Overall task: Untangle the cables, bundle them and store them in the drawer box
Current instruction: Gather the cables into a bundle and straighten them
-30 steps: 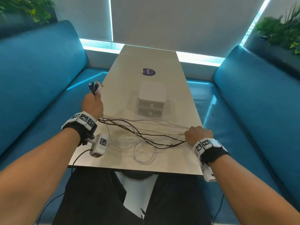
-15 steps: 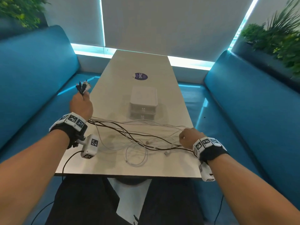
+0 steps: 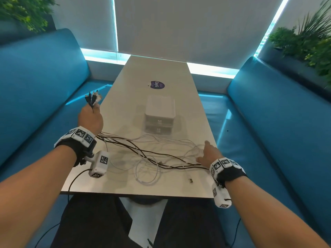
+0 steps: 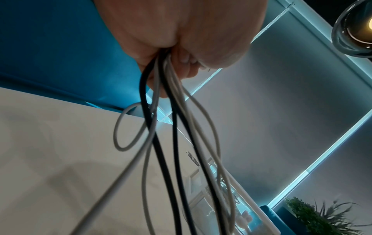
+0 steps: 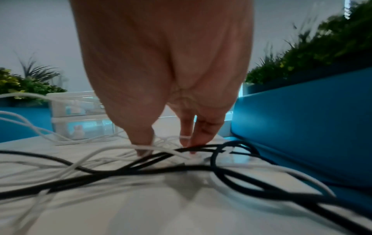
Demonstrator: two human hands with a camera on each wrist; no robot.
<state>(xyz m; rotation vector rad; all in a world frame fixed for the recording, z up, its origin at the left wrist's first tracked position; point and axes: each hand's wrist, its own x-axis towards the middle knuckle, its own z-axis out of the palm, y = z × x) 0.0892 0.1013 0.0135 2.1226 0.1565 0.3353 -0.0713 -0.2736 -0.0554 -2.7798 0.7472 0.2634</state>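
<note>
Several black and white cables [image 3: 152, 153] lie tangled across the near half of the table [image 3: 125, 111]. My left hand [image 3: 90, 119] is raised at the table's left edge and grips one end of the bunch, the plug ends [image 3: 93, 98] sticking up out of the fist. In the left wrist view the cables [image 4: 173, 127] hang down from the curled fingers [image 4: 187, 70]. My right hand [image 3: 207, 153] lies near the right edge, fingers straight, fingertips [image 5: 145, 143] touching the cables [image 5: 141, 170]. The white two-drawer box [image 3: 160, 113] stands mid-table with both drawers closed.
A small loose connector [image 3: 191, 180] lies near the front right corner. A round dark sticker [image 3: 157, 85] sits beyond the box. Blue benches [image 3: 268, 131] flank the table on both sides, with plants [image 3: 304, 43] behind them.
My right hand has let go of the cable ends, opened and moved forward over the white cables. The left hand still holds its bunch up.
</note>
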